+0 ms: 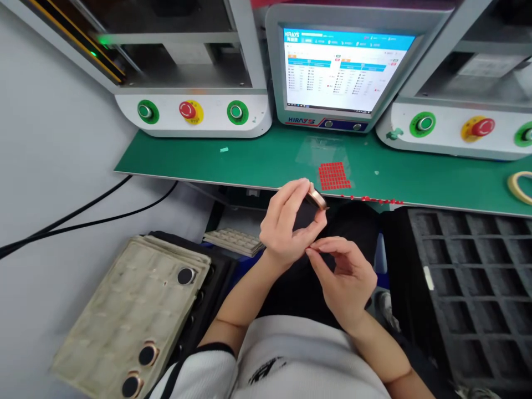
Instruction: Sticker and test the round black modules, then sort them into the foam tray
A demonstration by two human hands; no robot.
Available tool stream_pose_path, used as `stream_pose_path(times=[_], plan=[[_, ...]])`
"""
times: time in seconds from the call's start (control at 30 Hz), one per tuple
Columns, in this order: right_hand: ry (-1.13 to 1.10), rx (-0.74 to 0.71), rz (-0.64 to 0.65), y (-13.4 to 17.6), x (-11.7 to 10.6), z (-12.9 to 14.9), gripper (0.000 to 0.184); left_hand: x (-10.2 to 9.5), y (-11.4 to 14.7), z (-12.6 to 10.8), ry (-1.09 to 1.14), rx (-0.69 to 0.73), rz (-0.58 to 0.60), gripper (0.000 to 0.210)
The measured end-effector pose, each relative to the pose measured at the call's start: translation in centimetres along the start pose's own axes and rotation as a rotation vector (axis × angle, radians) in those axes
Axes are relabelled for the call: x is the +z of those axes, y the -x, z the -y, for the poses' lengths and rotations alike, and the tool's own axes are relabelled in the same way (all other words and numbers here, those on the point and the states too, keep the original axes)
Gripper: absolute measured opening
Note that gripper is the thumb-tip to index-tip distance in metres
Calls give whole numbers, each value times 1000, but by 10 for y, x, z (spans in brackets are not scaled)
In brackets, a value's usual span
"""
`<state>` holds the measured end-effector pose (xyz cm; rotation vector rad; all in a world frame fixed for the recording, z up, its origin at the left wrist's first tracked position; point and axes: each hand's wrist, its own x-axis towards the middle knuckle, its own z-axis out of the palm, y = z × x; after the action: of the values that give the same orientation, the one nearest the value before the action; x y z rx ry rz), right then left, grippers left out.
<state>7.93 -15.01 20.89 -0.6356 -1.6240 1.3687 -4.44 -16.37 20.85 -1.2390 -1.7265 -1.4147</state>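
My left hand (286, 224) grips a gold-rimmed watch case (316, 196) by its edges, between thumb and fingers, just off the front edge of the green bench. Right below it, my right hand (347, 274) is closed in a pinch, thumb against forefinger, close to the heel of my left hand. What sits between those fingertips is too small to make out. A sheet of small red stickers (334, 176) lies on the bench beyond the watch case, and several loose red bits (374, 200) line the bench edge.
Stacked pale trays (124, 299) at left carry several round watch cases. A black compartment tray (477, 288) stands at right. Behind the green bench (257, 160) are a monitor (349, 72) and two machines with buttons. A tape roll (519, 187) lies far right.
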Motion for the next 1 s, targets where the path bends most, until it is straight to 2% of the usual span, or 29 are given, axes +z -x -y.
stream_pose_path(times=[0.17,0.27,0.33,0.43,0.6,0.7,0.83,0.9,1.0], plan=[[-14,20,42,3,-1,2,19,-4,5,1,-17,11,-26,57],[-79,-53,95,4,-10,10,23,-7,10,1,128,-124,-19,56],[-133,-50,70,2,-18,17,26,-12,11,-1,365,-293,45,53],[-232,49,-22,-5,-29,24,27,-22,9,-5,710,-485,195,48],[-334,158,-163,-18,-30,19,24,-33,7,-13,911,-540,355,42],[-430,314,-138,-22,-23,13,27,-33,11,-13,841,-467,314,45],[-640,570,60,-24,-18,8,42,-28,18,-6,565,-134,168,51],[-715,630,145,-25,-19,8,47,-25,20,-3,472,15,124,50],[-762,643,195,-26,-24,11,53,-24,23,-4,424,120,86,47]])
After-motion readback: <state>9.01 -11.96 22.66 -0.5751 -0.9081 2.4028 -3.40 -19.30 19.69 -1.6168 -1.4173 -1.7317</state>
